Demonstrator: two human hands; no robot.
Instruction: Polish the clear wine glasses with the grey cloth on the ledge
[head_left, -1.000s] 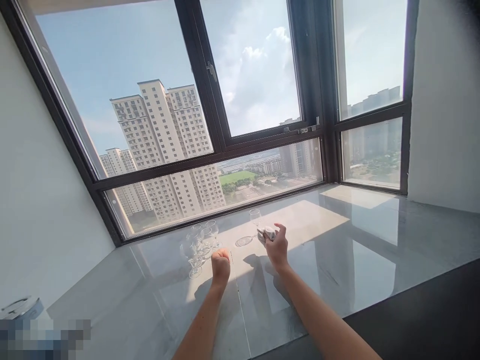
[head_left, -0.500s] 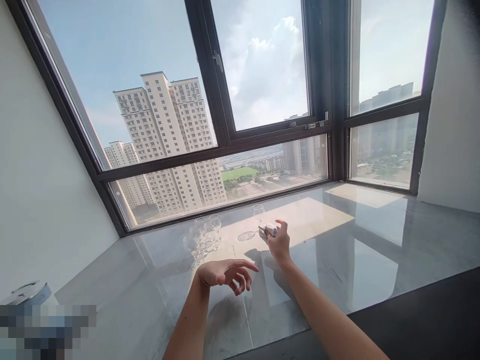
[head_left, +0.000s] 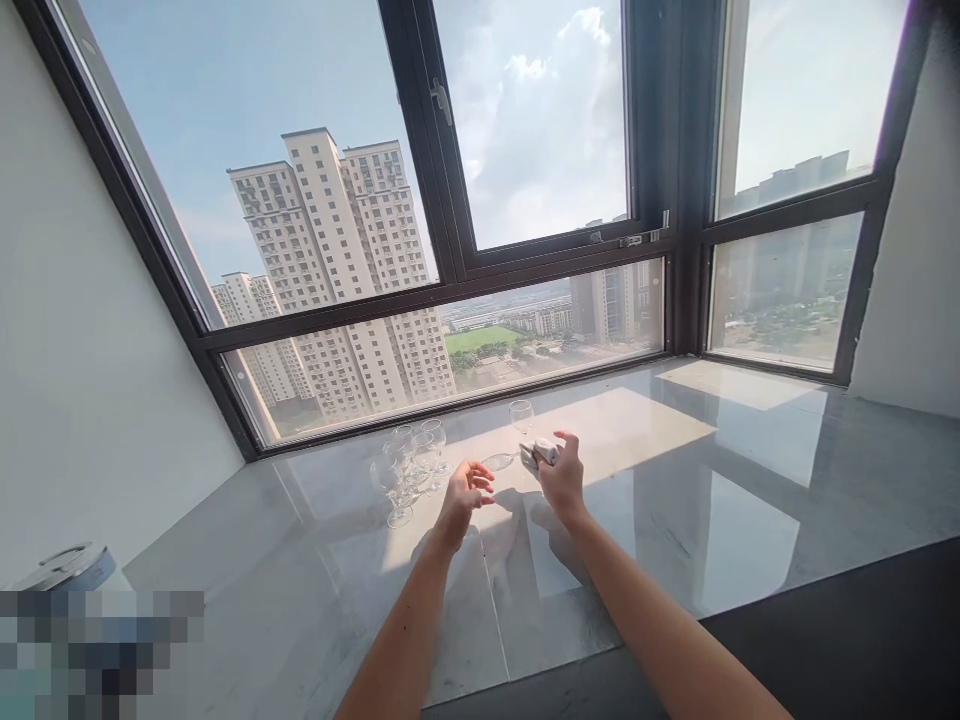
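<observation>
My right hand point(head_left: 562, 480) grips a crumpled white cloth point(head_left: 541, 453) over the sunlit part of the sill. Just beyond the cloth, the clear bowl of a wine glass point(head_left: 520, 415) points upward. Its lower part is hidden, so I cannot tell whether the hand also holds it. My left hand point(head_left: 466, 495) is open, its fingers apart and slightly curled toward the cloth, with nothing in it. To the left of that hand, several clear stemmed glasses point(head_left: 401, 475) stand upright in a close cluster.
The glossy grey tiled window sill point(head_left: 300, 590) runs up to dark window frames point(head_left: 525, 272). A white wall point(head_left: 97, 330) bounds the left side. At the lower left stands a white-and-blue container point(head_left: 75, 565), partly blurred out. The sill's front edge drops to a dark face.
My left hand has moved forward and up, nearer the cloth and the cluster of glasses. My right hand keeps the cloth in about the same place. The view has shifted slightly.
</observation>
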